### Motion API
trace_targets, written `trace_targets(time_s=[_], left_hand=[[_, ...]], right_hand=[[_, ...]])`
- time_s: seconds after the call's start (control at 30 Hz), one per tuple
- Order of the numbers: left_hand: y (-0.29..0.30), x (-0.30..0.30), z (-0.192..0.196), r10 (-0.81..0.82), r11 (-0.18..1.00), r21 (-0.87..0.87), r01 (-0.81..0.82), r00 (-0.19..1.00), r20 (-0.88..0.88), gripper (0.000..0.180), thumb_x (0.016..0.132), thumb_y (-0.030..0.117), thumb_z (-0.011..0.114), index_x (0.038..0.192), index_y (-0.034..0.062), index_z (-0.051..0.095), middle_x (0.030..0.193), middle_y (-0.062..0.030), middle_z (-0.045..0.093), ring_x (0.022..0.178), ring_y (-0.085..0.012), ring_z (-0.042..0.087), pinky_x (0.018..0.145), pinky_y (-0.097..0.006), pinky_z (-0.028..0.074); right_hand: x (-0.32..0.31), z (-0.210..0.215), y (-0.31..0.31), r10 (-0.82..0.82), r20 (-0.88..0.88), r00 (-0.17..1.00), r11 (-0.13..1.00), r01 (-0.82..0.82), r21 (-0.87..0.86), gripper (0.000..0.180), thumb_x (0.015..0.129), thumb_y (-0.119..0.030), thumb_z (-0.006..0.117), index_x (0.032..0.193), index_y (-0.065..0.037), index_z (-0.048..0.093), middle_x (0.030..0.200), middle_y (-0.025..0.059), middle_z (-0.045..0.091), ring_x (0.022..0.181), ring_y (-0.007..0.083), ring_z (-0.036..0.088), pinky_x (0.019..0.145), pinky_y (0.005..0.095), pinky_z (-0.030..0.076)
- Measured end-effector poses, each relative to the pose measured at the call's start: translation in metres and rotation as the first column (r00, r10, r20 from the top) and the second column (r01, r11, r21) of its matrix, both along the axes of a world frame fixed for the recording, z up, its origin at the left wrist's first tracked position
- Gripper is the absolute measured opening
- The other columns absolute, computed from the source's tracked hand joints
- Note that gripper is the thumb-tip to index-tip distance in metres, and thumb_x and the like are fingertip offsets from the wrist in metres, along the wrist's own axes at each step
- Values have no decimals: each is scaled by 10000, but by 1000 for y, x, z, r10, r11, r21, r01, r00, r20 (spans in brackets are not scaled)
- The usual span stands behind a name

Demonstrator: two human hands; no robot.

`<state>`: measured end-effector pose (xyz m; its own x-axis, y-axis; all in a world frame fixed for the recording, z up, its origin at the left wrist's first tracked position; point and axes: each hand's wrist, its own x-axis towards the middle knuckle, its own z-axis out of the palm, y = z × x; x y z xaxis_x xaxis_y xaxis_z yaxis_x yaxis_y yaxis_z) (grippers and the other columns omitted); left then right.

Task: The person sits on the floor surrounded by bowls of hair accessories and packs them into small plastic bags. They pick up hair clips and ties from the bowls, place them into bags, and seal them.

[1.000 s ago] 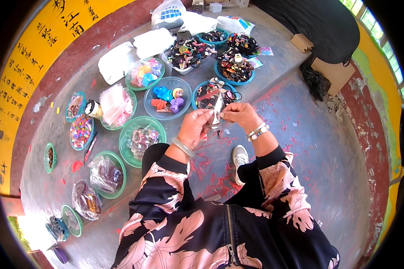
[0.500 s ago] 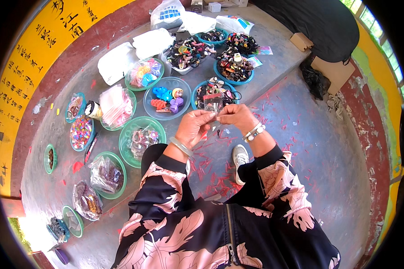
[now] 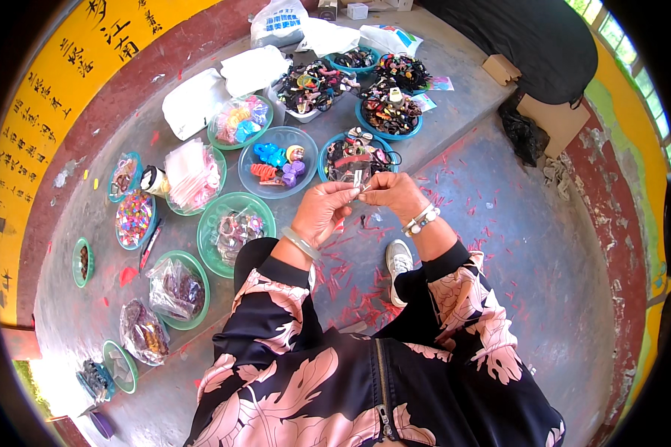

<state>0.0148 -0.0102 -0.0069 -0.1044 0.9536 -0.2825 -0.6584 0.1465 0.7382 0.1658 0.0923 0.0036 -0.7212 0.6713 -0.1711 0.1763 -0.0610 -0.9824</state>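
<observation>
Both hands meet in front of me, raised over the edge of the concrete ledge. A small clear plastic bag (image 3: 358, 176) is pinched between them by its near edge, and I cannot make out what is inside it. My left hand (image 3: 325, 211) grips the bag between thumb and fingers, closed. From the other side my right hand (image 3: 397, 195) does the same, its fingertips almost touching the left ones. Just beyond them stands a blue bowl (image 3: 322, 165) heaped with dark hair ties, partly hidden by the bag and fingers.
On the ledge to the left are a clear bowl (image 3: 247, 184) of colourful hair clips, green bowls (image 3: 205, 262) of bagged pieces and a bowl of pink plastic bags (image 3: 191, 176). White bags (image 3: 192, 104) lie farther back. Red scraps (image 3: 365, 302) litter the floor around my shoe (image 3: 399, 261).
The hands stay in nearly the same place. The small clear bag between them has shifted slightly and catches the light differently.
</observation>
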Motion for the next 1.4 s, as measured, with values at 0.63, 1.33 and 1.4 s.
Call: trace_targets(time_s=[0.63, 1.33, 1.4], left_hand=[[4, 10, -7, 154, 987, 129, -99, 829, -538, 142, 777, 64, 634, 884, -30, 628, 832, -49, 619, 657, -90, 586, 521, -215, 498], [2, 12, -20, -20, 997, 54, 63, 806, -591, 147, 792, 78, 599, 894, -26, 612, 765, -47, 624, 670, -92, 562, 595, -222, 442], [1, 12, -20, -17, 996, 67, 59, 860, -510, 189, 802, 72, 583, 958, -33, 584, 821, -51, 617, 712, -93, 563, 629, -222, 450]], right_hand=[[-5, 35, -28, -206, -102, 973, 536, 200, 820, 166, 656, -25, 673, 814, -48, 626, 854, 59, 600, 616, 174, 574, 544, 264, 463], [7, 13, -18, -61, 266, 962, 649, -165, 743, 130, 759, -182, 551, 832, -104, 625, 753, 113, 613, 690, 309, 598, 615, 401, 471], [6, 14, -20, -80, 275, 958, 621, -168, 765, 125, 758, -176, 548, 826, -107, 627, 751, 113, 612, 689, 305, 598, 615, 401, 473]])
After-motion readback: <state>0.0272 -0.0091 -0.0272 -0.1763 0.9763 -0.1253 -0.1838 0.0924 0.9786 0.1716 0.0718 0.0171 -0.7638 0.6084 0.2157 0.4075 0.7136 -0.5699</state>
